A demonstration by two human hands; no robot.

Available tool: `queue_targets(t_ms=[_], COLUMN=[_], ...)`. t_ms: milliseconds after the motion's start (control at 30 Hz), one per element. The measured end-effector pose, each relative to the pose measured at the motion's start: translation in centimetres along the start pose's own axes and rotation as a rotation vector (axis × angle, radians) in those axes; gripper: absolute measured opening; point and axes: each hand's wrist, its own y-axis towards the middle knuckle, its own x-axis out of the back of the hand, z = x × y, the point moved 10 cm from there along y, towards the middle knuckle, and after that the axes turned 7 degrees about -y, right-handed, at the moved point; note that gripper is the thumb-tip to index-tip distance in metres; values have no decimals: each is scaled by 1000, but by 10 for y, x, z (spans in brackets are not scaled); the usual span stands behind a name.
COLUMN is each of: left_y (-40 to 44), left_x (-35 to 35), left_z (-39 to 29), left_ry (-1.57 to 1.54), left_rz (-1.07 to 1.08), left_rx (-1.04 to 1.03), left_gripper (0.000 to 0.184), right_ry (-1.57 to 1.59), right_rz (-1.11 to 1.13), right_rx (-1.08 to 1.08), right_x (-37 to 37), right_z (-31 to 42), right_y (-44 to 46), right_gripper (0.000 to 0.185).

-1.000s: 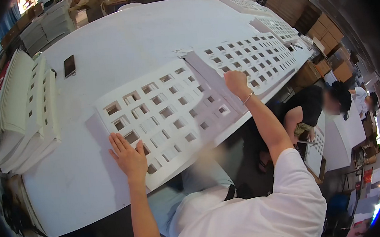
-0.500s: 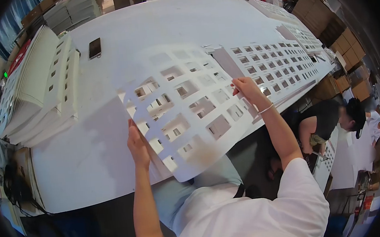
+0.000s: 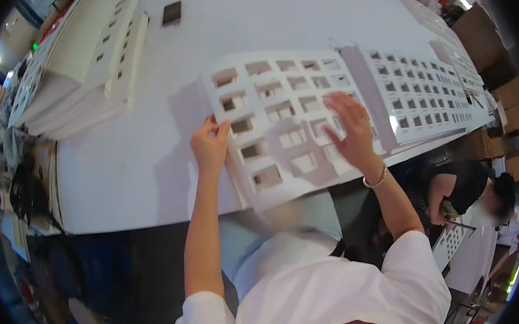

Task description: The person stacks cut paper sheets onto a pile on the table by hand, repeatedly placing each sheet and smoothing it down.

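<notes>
A white panel with rows of square cutouts (image 3: 259,124) lies in front of me at the table's near edge, over a white layer of the same pattern. Through its holes I see pale inner walls. My left hand (image 3: 210,146) is at the panel's left edge, thumb and fingers closed on it. Above the panel's right part is my right hand (image 3: 354,130), fingers apart and slightly blurred, with nothing in it. Whether its fingertips touch the surface I cannot tell. A bracelet (image 3: 376,178) circles my right wrist.
To the right lie more white panels with small square holes (image 3: 417,89). A tall stack of white sheets (image 3: 73,73) stands at the left, and a phone (image 3: 171,13) lies on the white table (image 3: 125,174). A person in black (image 3: 453,188) works at another table on the right.
The panel, tilted and raised before, now lies flatter over the layer below. My right hand has let go of its right edge and spread its fingers. The camera view has shifted.
</notes>
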Motion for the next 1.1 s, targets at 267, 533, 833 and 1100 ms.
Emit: queue_targets(t_ms=[267,533,833,1100], left_y=[13,21,54,90], left_x=[0,-6,-49,-83], left_z=[-2,-21,-67,38], left_ry=[95,196,480,862], left_rz=[1,60,68,197], left_rx=[29,82,-540,-276], left_gripper=[34,28,57,70], right_ry=[308,304,340,345], right_rz=[357,310,428,380], right_rx=[424,287,266,244], right_x=[-89,-102,-123,-127], right_z=[167,174,171,168], right_y=[-57,-57,-61,-61], right_gripper=[78,79,75,72])
